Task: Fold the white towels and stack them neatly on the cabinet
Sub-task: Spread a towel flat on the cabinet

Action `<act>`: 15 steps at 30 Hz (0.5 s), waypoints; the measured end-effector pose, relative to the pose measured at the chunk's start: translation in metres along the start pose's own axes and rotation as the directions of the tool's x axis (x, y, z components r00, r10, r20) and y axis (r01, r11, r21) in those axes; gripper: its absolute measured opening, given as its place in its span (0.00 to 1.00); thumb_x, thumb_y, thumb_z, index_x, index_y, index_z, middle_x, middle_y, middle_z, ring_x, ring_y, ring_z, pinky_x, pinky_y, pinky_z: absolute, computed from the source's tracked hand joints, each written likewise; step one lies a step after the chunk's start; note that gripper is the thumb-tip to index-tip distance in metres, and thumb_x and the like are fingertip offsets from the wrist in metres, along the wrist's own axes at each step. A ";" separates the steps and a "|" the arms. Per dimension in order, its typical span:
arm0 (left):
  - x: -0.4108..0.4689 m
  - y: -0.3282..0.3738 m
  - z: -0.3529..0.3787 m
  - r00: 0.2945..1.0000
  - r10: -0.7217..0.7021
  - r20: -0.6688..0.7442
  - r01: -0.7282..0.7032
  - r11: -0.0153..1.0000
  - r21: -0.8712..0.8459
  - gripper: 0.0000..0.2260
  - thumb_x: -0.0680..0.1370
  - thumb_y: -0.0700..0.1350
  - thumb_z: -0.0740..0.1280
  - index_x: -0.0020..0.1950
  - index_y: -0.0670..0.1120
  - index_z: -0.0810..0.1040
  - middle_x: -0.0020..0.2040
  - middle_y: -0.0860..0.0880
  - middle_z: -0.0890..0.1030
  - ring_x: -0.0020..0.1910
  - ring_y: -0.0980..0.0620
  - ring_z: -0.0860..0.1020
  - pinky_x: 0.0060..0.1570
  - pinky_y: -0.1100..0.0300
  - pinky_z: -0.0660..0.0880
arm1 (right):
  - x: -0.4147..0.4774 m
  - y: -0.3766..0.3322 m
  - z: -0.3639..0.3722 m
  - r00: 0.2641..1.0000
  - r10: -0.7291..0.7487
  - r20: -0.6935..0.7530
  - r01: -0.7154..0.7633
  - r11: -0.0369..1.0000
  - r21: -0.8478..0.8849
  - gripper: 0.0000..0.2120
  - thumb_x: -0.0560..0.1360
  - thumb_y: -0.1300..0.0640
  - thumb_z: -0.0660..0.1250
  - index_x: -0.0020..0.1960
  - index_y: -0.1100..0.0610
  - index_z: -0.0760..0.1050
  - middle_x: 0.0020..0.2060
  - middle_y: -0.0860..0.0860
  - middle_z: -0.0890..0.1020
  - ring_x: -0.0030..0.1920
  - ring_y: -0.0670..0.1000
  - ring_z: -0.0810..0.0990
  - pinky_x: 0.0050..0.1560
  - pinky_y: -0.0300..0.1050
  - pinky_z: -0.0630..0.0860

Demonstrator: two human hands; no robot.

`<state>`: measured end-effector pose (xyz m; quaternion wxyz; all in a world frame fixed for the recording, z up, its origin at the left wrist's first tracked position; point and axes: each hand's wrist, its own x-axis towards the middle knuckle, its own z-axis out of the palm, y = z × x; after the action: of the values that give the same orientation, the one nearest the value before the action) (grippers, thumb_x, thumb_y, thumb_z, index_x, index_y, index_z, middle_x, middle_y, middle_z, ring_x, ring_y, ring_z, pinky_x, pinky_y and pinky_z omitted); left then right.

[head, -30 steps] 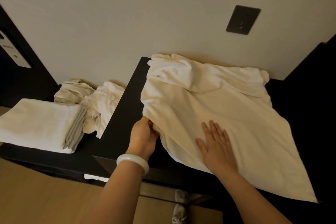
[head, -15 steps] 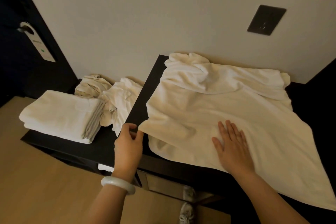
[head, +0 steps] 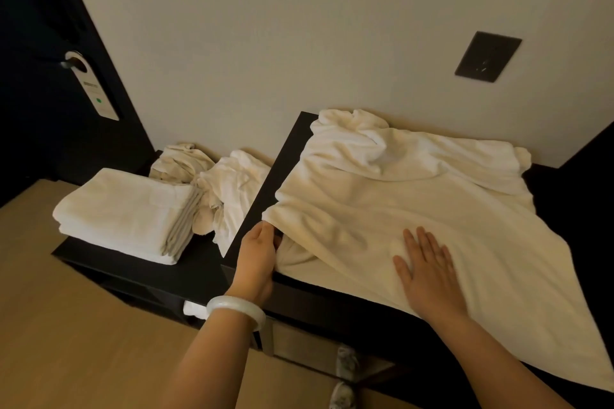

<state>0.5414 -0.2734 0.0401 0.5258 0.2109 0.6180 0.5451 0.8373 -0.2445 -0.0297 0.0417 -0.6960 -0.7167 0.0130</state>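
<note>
Your white towel (head: 415, 209) lies spread and rumpled across the dark counter (head: 265, 183). Its far edge is bunched against the wall (head: 299, 43) and its near right corner hangs over the front. Your left hand (head: 259, 252) pinches the near left edge where the cloth gathers, fingers curled round it. Your right hand (head: 428, 272) lies flat on the middle with fingers straight, pinning it. Expect soft, limp, fairly light terry that sags and creases wherever you leave it unsupported but is unlikely to slip. Take it by corners and hems, not the middle, and smooth it with a flat palm before each fold. The stack of folded towels (head: 123, 212) sits on the lower counter (head: 139, 266) to the left, with crumpled towels (head: 229, 189) just beside it.
</note>
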 end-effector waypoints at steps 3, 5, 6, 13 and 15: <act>-0.005 0.000 -0.007 0.989 -0.033 0.141 0.034 0.999 -0.007 0.10 0.82 0.52 0.62 0.56 0.50 0.80 0.50 0.45 0.84 0.50 0.46 0.82 0.55 0.46 0.79 | 0.000 0.000 0.000 1.000 0.003 -0.008 -0.003 1.000 0.003 0.30 0.82 0.41 0.52 0.81 0.49 0.49 0.80 0.50 0.51 0.80 0.50 0.48 0.78 0.48 0.41; -0.007 -0.001 -0.011 0.971 -0.058 0.232 0.041 0.996 0.078 0.16 0.77 0.52 0.71 0.64 0.58 0.75 0.54 0.44 0.82 0.53 0.45 0.82 0.53 0.47 0.81 | 0.000 0.000 0.001 1.000 0.000 -0.013 0.000 1.000 -0.004 0.30 0.82 0.41 0.51 0.81 0.49 0.50 0.80 0.51 0.52 0.80 0.50 0.49 0.78 0.49 0.42; -0.007 -0.002 -0.013 0.964 -0.069 0.256 0.036 0.991 0.128 0.23 0.74 0.50 0.75 0.66 0.61 0.71 0.54 0.45 0.81 0.51 0.45 0.82 0.48 0.50 0.82 | 0.001 0.001 0.001 1.000 -0.003 -0.015 0.003 1.000 -0.003 0.30 0.82 0.41 0.51 0.81 0.49 0.50 0.80 0.51 0.52 0.80 0.50 0.49 0.78 0.50 0.43; 0.011 0.001 -0.037 0.940 0.341 0.004 -0.309 0.847 0.432 0.27 0.79 0.38 0.65 0.73 0.60 0.67 0.49 0.56 0.76 0.45 0.56 0.78 0.40 0.60 0.77 | 0.000 0.002 0.002 1.000 -0.004 0.000 0.004 1.000 0.003 0.31 0.81 0.40 0.50 0.81 0.48 0.48 0.80 0.50 0.50 0.80 0.50 0.47 0.78 0.48 0.41; 0.013 0.002 -0.044 0.895 0.446 -0.029 -0.382 0.796 0.469 0.28 0.80 0.37 0.62 0.74 0.62 0.63 0.51 0.58 0.74 0.45 0.56 0.78 0.35 0.61 0.79 | 0.001 0.003 0.001 1.000 -0.005 -0.003 0.005 1.000 0.004 0.31 0.81 0.40 0.50 0.81 0.48 0.48 0.80 0.50 0.51 0.80 0.50 0.48 0.78 0.48 0.41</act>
<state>0.4970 -0.2816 0.0299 0.2859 0.4191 0.7009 0.5014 0.8400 -0.2436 -0.0310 0.0444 -0.6942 -0.7183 0.0131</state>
